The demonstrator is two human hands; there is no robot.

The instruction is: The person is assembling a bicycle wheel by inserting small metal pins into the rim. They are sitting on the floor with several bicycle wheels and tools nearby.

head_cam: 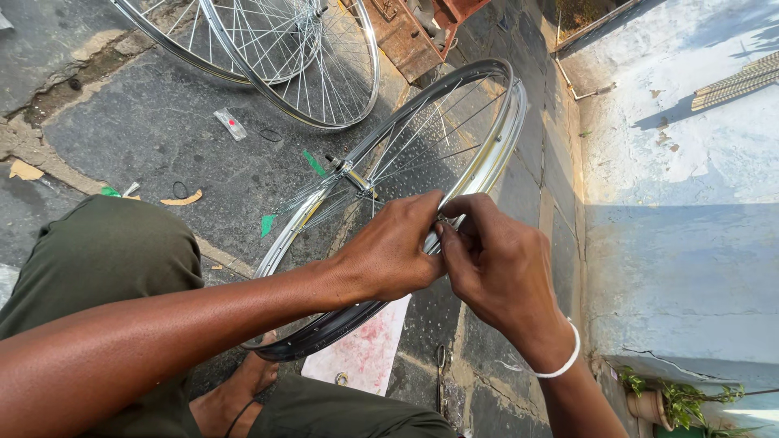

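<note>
The bicycle wheel point(454, 138) is held upright at the middle of the view, its lower edge hidden behind the forearms and its upper edge reaching toward 1 o'clock. Nearest to the camera, at 7 o'clock, a knee in dark green trousers point(97, 251) is seen, and a bare foot point(243, 389) lies at 6 o'clock beside a stained sheet of paper point(365, 349) on the stone floor point(162, 130).

Just above, the two hands are brought together on the rim. The left hand point(389, 251) is closed around the rim from the 9 o'clock side, and the fingertips of the right hand point(495, 268) are pinched on something small at the rim, where a spoke ends; what exactly is pinched cannot be told. A white bangle point(564, 361) is worn on the right wrist.

The hub point(353, 174) is seen at 11 o'clock from the hands, with thin spokes fanning out of it. The wheel is judged to be light and stiff at the rim, but smooth and a little slippery; the spokes are thin and easily bent, so the rim is the better place for a grip.

Farther away, at 11 o'clock, two other wheels point(276, 49) lie on the floor, touching a rusty metal frame point(414, 32) at 12 o'clock. A pale blue wall point(682, 162) stands at 3 o'clock.
</note>
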